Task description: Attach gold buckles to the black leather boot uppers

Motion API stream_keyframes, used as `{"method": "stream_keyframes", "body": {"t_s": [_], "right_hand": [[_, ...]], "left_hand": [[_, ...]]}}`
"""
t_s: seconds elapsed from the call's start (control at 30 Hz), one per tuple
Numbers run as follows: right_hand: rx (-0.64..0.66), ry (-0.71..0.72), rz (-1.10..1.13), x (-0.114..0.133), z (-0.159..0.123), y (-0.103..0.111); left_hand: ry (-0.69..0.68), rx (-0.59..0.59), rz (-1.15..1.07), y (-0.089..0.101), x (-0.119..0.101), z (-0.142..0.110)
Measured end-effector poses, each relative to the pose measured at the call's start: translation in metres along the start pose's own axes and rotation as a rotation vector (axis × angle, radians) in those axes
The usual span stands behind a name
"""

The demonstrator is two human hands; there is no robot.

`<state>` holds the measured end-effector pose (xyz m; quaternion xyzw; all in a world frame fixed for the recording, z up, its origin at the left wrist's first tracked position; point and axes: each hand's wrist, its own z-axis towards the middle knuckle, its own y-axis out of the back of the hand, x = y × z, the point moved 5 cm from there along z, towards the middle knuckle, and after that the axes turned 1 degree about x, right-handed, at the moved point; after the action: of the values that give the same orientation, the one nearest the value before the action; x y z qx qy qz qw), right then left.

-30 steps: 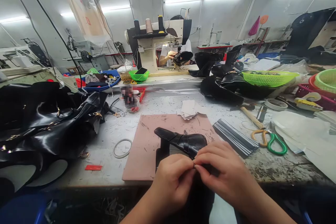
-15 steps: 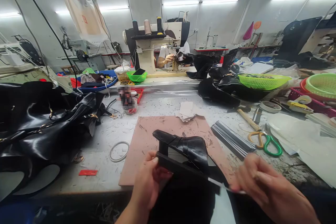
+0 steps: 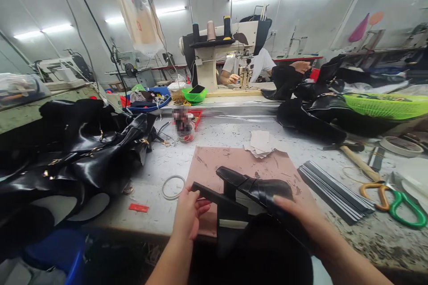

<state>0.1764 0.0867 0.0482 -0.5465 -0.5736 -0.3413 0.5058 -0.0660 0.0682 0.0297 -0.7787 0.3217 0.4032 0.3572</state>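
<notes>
A black leather boot piece [image 3: 257,189] sits over a black stand [image 3: 227,220] at the near edge of a pink cutting board [image 3: 214,164]. My left hand [image 3: 189,211] pinches the left end of a thin black strip [image 3: 217,197] that runs to the right toward the boot piece. The fingers of my right hand [image 3: 297,218] lie on the right side of the boot piece and curl over it.
A heap of black leather boots [image 3: 73,151] lies at the left, more black boots [image 3: 310,116] at the back right. Grey strips [image 3: 334,191], scissors [image 3: 394,198], a hammer [image 3: 357,162], a white ring [image 3: 173,187] and green baskets [image 3: 384,104] are on the table. A person works at a sewing machine [image 3: 220,53] behind.
My hands were pinched together in front of the boot piece, then drew apart, pulling a strip out. Now the left holds the strip and the right rests on the boot piece. View shifted left.
</notes>
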Motion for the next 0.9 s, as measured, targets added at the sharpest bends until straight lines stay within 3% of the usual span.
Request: {"method": "stream_keyframes", "body": {"t_s": [0.1, 0.43, 0.67, 0.9], "right_hand": [[0.064, -0.107, -0.020, 0.001, -0.003, -0.011], [0.022, -0.111, -0.094, -0.023, -0.023, 0.003], [0.040, -0.186, 0.021, -0.026, -0.027, -0.002], [0.043, -0.160, -0.019, -0.023, -0.027, -0.003]], "left_hand": [[0.019, 0.062, 0.055, -0.005, 0.008, -0.005], [-0.006, 0.232, 0.182, -0.029, 0.010, -0.016], [-0.186, 0.158, 0.150, -0.028, 0.002, -0.013], [-0.111, 0.243, 0.179, -0.035, 0.011, -0.016]]}}
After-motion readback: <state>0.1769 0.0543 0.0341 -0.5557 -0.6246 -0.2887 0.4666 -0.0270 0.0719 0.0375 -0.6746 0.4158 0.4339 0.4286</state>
